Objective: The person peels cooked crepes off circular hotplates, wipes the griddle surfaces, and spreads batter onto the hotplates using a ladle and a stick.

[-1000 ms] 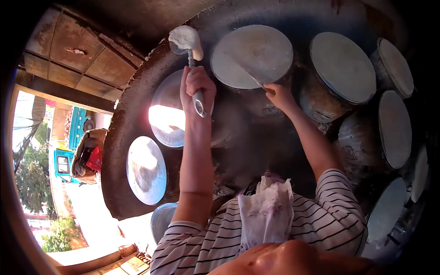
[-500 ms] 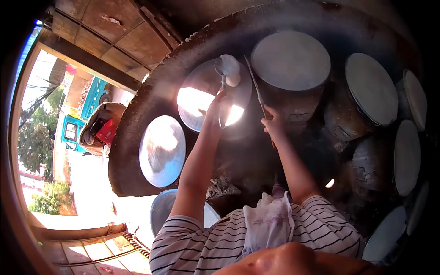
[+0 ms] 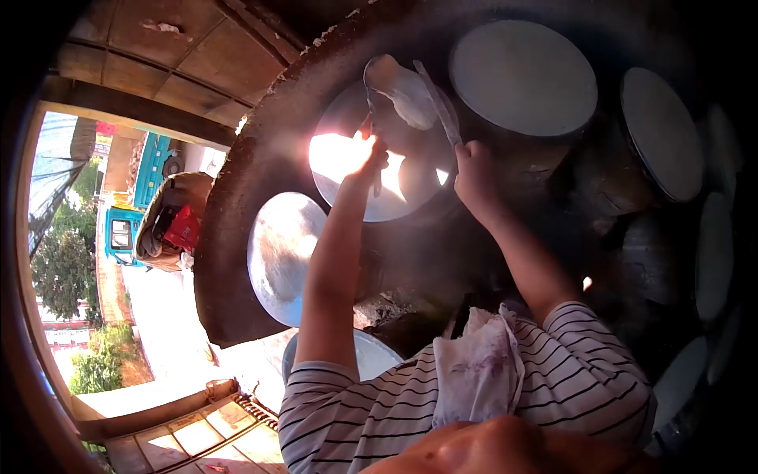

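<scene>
My left hand (image 3: 371, 154) is closed round the handle of a ladle (image 3: 380, 73), whose bowl tips over a round griddle (image 3: 395, 196). White batter (image 3: 412, 101) spreads from the bowl onto the far side of that plate. To its right, my right hand (image 3: 475, 170) grips a long flat spatula (image 3: 437, 99), its blade slanting up and left beside the batter. How far the blade stands above the plate I cannot tell.
More round plates with pale tops surround me, including a large one (image 3: 523, 79) at the back, one at right (image 3: 662, 134) and a shiny one (image 3: 284, 253) at left. A bucket-like vessel (image 3: 377, 355) sits near my left elbow. Haze hangs over the dark hearth.
The ladle has tipped, and the white batter now reaches farther across the plate. The spatula has moved closer to the batter. The whole view has shifted slightly.
</scene>
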Demonstrator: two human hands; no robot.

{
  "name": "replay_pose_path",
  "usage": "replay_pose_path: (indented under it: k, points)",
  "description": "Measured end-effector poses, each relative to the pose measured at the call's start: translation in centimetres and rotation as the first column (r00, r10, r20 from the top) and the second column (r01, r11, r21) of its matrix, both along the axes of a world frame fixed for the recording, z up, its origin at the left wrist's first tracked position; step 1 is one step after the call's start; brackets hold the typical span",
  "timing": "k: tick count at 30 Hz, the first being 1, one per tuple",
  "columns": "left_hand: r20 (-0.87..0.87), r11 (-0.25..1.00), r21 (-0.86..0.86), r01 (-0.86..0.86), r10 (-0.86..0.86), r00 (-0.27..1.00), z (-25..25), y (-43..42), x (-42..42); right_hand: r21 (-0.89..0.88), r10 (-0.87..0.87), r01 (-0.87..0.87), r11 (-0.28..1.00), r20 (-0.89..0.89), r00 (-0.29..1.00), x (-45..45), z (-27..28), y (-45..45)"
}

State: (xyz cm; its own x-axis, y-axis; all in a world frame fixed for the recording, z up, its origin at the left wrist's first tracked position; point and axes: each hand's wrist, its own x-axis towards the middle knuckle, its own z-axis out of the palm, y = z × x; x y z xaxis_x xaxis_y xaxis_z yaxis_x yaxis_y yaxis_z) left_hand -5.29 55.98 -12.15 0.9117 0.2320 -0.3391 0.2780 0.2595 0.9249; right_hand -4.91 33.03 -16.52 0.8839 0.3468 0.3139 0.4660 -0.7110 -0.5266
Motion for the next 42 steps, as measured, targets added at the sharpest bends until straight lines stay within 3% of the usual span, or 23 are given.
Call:
replay_pose_path:
  k: [2, 3, 4, 6, 7, 8, 10, 12, 13, 15, 16, 17, 19, 22, 24, 27, 29, 32, 34, 37, 39, 42]
  points:
    - [0.076, 0.989, -0.051, 0.135, -0.131, 0.988, -3.6, 3.3, -0.5, 0.026, 0.014, -0.014, 1.0, -0.005, 1.0, -2.5, 1.0, 1.7]
    - [0.033, 0.995, -0.019, 0.097, -0.097, 0.995, -3.3, 3.2, -0.9, 0.088, 0.015, 0.001, 0.996, -0.177, 0.984, -2.3, 2.4, 3.2]
    - [0.005, 0.998, 0.023, 0.062, -0.062, 0.998, -2.8, 3.1, -0.9, 0.004, 0.034, -0.034, 0.999, -0.091, 0.995, -1.0, 2.2, 4.8]
    - [0.053, 0.986, 0.164, 0.029, -0.038, 0.998, -5.0, 5.2, -0.3, 0.04, 0.057, -0.057, 0.998, -0.007, 0.998, 1.9, 1.7, 5.0]
    - [0.024, 0.986, 0.164, -0.035, 0.031, 0.999, -3.5, 5.3, -0.2, 0.124, 0.04, -0.053, 0.991, 0.108, 0.993, 2.4, 1.5, 3.6]
    - [-0.047, 0.984, 0.146, -0.101, 0.109, 0.993, -2.1, 4.2, -1.9, 0.113, 0.019, -0.029, 0.993, 0.086, 0.996, 0.9, 0.7, 2.5]
    - [-0.008, 0.99, 0.122, -0.073, 0.074, 0.997, -0.7, 4.7, -4.1, 0.043, 0.027, -0.031, 0.999, 0.089, 0.996, -0.5, 0.1, 0.7]
    - [-0.046, 0.968, 0.226, -0.111, 0.124, 0.991, -2.3, 5.8, -4.6, 0.148, 0.082, -0.096, 0.984, 0.097, 0.992, -1.5, -0.2, 3.4]
    - [-0.055, 0.954, 0.273, -0.126, 0.146, 0.988, -2.3, 6.0, -4.5, 0.115, 0.092, -0.079, 0.99, -0.114, 0.989, -0.6, 1.2, 5.0]
    - [-0.168, 0.822, 0.562, -0.09, 0.22, 0.961, -2.0, 6.0, -4.3, 0.163, 0.13, -0.127, 0.978, -0.008, 0.991, 2.5, -0.4, 5.8]
    - [-0.123, 0.745, 0.663, -0.071, 0.203, 0.971, -1.7, 6.3, -4.9, 0.191, 0.116, -0.127, 0.973, 0.066, 0.991, 3.5, 0.6, 5.2]
    - [-0.112, 0.638, 0.768, -0.053, 0.216, 0.97, -2.0, 7.7, -4.8, 0.081, 0.045, -0.053, 0.995, 0.097, 0.994, 3.5, 1.0, 3.7]
    - [-0.109, 0.579, 0.814, -0.05, 0.237, 0.965, -1.9, 7.6, -7.6, 0.105, 0.067, -0.07, 0.992, 0.027, 0.997, 1.6, -0.2, 2.9]
    - [-0.014, 0.676, 0.72, -0.156, 0.239, 0.971, 0.3, 6.1, -10.9, 0.258, 0.241, -0.218, 0.941, -0.061, 0.969, 0.8, 0.8, 6.3]
    - [0.03, 0.711, 0.671, -0.212, 0.26, 0.965, -0.4, 6.0, -12.4, 0.232, 0.291, -0.282, 0.931, -0.003, 0.957, 1.9, 2.1, 6.6]
    - [-0.05, 0.802, 0.543, -0.247, 0.325, 0.944, 1.3, 4.5, -14.3, 0.085, 0.158, -0.178, 0.98, 0.199, 0.967, 4.7, 1.7, 2.6]
    - [-0.055, 0.842, 0.446, -0.304, 0.365, 0.929, 2.0, 3.5, -14.7, 0.038, 0.145, -0.155, 0.987, 0.192, 0.971, 6.9, 1.4, 2.0]
    - [-0.034, 0.811, 0.447, -0.376, 0.436, 0.899, 2.1, 2.8, -14.8, 0.014, 0.345, -0.351, 0.936, 0.154, 0.926, 8.5, 1.5, 5.9]
    - [-0.02, 0.799, 0.427, -0.424, 0.477, 0.879, 2.7, 2.1, -15.4, -0.024, 0.373, -0.372, 0.928, 0.071, 0.925, 7.5, 3.6, 8.3]
    - [-0.078, 0.796, 0.393, -0.46, 0.528, 0.846, 3.6, 0.9, -17.5, 0.015, 0.515, -0.516, 0.856, -0.082, 0.853, 6.2, 2.1, 9.6]
    - [-0.07, 0.792, 0.328, -0.514, 0.563, 0.823, 3.9, 0.5, -16.9, 0.06, 0.626, -0.623, 0.78, -0.077, 0.776, 6.7, 2.6, 9.8]
    - [-0.041, 0.781, 0.382, -0.495, 0.549, 0.835, 3.2, -0.3, -16.4, 0.074, 0.667, -0.667, 0.742, 0.022, 0.745, 6.4, 1.4, 7.9]
